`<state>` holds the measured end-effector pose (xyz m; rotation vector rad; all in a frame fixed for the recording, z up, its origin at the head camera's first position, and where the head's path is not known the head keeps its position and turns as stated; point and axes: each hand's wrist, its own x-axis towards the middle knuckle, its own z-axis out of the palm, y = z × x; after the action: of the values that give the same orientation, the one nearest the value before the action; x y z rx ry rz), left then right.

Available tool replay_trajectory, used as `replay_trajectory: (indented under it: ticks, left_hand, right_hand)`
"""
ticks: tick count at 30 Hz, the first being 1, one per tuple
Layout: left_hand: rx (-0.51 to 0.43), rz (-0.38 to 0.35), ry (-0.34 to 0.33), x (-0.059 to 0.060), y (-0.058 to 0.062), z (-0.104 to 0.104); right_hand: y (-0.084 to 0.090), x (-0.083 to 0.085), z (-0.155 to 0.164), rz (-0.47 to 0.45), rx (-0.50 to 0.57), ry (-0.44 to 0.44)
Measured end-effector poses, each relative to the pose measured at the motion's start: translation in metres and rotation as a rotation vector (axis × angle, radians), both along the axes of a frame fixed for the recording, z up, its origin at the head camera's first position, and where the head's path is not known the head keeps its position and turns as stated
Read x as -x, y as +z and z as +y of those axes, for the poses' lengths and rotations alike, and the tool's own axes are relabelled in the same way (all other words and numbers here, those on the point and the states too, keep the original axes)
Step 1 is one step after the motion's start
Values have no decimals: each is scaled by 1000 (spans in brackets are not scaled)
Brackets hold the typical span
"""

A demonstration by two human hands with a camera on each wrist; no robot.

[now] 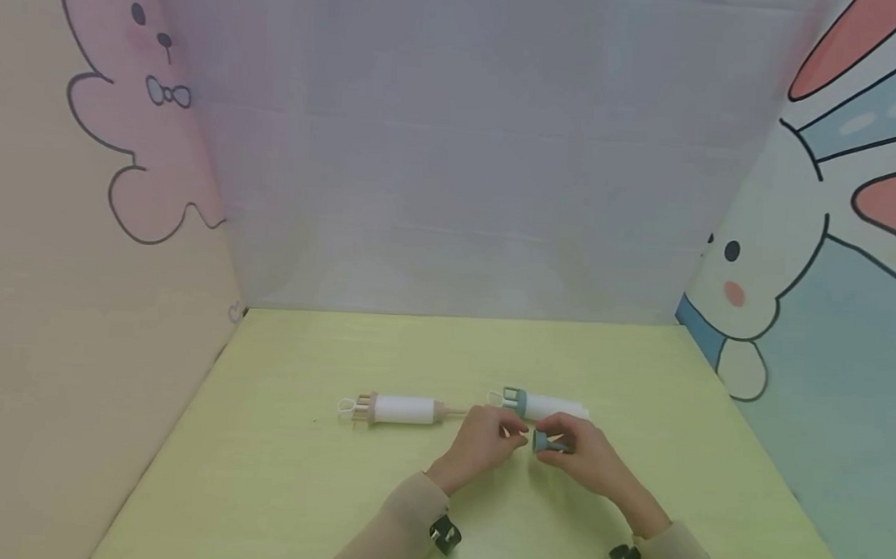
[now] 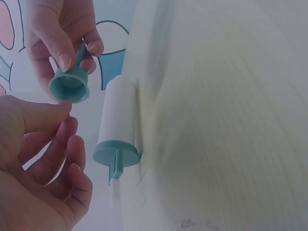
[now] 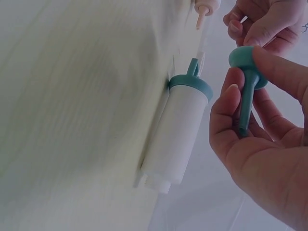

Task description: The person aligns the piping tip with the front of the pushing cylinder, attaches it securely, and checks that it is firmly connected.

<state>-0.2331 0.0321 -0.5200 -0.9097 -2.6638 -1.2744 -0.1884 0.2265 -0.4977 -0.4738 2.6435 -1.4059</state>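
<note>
Your right hand (image 1: 586,458) pinches the teal nozzle cap (image 1: 548,442) above the bench (image 1: 274,472); your left hand (image 1: 486,444) hovers beside it, fingers loosely curled, holding nothing. Just beyond lies the teal-ended white tube (image 1: 548,405), farther left the beige one (image 1: 405,409).

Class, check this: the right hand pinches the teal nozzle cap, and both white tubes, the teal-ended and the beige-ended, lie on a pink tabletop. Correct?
Not quite. The tabletop is yellow-green, not pink, as the head view shows. The rest holds: the right hand pinches the teal nozzle cap, and the teal-ended tube and beige-ended tube lie there.
</note>
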Motion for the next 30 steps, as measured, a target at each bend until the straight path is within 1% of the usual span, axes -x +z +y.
replay_trajectory:
  ticks: [1, 2, 4, 7, 8, 9, 13, 15, 16, 19, 21, 25, 30]
  left_hand:
    - [3, 19, 9, 2, 0, -1]
    - [9, 29, 18, 4, 0, -3]
    - [13, 38, 38, 7, 1, -4]
    - [52, 80, 86, 11, -1, -5]
    - [75, 94, 106, 12, -2, -4]
    - [101, 118, 123, 13, -3, -4]
    - [220, 255, 185, 20, -9, -3]
    - [268, 298, 201, 24, -11, -2]
    - [292, 305, 204, 27, -12, 0]
    - [349, 279, 203, 33, -15, 5]
    - [387, 241, 196, 37, -17, 8]
    - [449, 183, 174, 42, -22, 15]
    - [505, 177, 166, 44, -27, 23]
  right_hand:
    - [0, -1, 1, -3, 2, -1]
    - [3, -3, 0, -6, 7, -1]
    - [2, -5, 0, -11, 10, -7]
    - [0, -8, 0, -10, 34, -4]
    - [0, -9, -1, -13, 40, -8]
    - [-4, -9, 0, -15, 43, -12]
    - [-6, -10, -2, -10, 47, -15]
    - [-7, -9, -3, 2, 35, -17]
    - [-9, -9, -2, 8, 29, -19]
    - [-12, -8, -1, 30, 6, -21]
    - [-13, -8, -1, 35, 0, -20]
    - [-13, -10, -1, 8, 0, -24]
    - [-11, -11, -1, 16, -2, -22]
